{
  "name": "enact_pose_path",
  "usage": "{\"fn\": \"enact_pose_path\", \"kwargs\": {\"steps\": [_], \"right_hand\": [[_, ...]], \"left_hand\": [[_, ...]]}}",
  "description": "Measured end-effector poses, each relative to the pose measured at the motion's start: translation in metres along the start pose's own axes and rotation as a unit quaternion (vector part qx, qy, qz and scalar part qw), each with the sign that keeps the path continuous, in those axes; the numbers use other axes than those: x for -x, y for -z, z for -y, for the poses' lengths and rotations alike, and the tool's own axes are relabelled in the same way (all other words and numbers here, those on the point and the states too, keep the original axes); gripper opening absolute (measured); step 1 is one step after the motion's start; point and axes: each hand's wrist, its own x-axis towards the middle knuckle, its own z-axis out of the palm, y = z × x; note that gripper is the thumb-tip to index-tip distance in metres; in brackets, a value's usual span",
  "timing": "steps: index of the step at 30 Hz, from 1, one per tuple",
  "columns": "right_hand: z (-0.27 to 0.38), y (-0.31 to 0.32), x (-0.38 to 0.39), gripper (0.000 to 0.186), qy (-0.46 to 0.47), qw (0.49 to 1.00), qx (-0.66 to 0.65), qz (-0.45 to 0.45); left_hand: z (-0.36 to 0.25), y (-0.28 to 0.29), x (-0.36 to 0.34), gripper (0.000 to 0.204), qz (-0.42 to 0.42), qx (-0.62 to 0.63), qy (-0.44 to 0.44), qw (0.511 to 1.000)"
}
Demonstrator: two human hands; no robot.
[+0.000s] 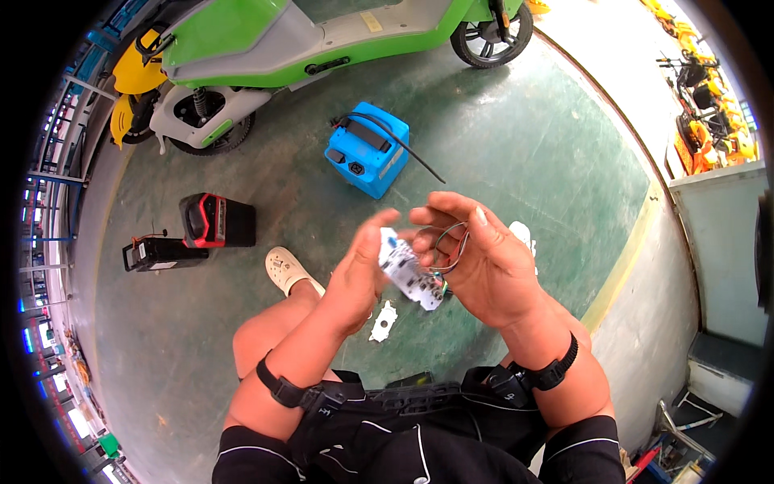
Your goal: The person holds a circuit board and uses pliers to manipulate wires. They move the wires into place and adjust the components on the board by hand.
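Looks like the board-and-wire handling bit: left hand [360, 270] half closed, holding the circuit board [409, 274] above the green floor [201, 355], inside its yellow-striped right edge. Right hand [496, 270]'s half open, wires [462, 248] looped by its fingers. Next move calls for slack, I reckon.

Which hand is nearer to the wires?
The right. The wires loop at the right hand, by its fingers and palm; the left hand is farther off, across the white board from them.
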Motion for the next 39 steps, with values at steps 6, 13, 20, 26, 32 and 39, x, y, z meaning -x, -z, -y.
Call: {"fn": "enact_pose_path", "kwargs": {"steps": [6, 13, 20, 26, 32, 39], "right_hand": [[0.007, -0.005, 0.0, 0.043, 0.05, 0.997, 0.047, -0.046], [0.015, 0.003, -0.003, 0.038, 0.009, 0.963, 0.207, -0.175], [0.011, 0.01, -0.004, 0.035, -0.079, 0.968, 0.177, -0.162], [0.018, 0.005, -0.006, 0.031, -0.046, 0.983, 0.101, -0.143], [0.014, 0.014, -0.009, 0.032, -0.027, 0.98, 0.145, -0.137], [0.015, 0.007, -0.002, 0.041, -0.002, 0.977, 0.194, -0.083]], "left_hand": [[-0.013, -0.016, 0.011, 0.046, 0.038, -0.061, -0.036, 0.997], [-0.031, -0.012, 0.021, 0.046, 0.075, 0.024, -0.022, 0.997], [-0.03, -0.007, 0.026, 0.05, 0.097, -0.015, -0.032, 0.995], [-0.027, -0.003, 0.023, 0.062, 0.068, 0.016, -0.068, 0.995], [-0.028, 0.0, 0.021, 0.071, 0.046, 0.055, -0.048, 0.996], [-0.02, 0.005, 0.026, 0.093, 0.054, 0.033, -0.055, 0.996]]}}
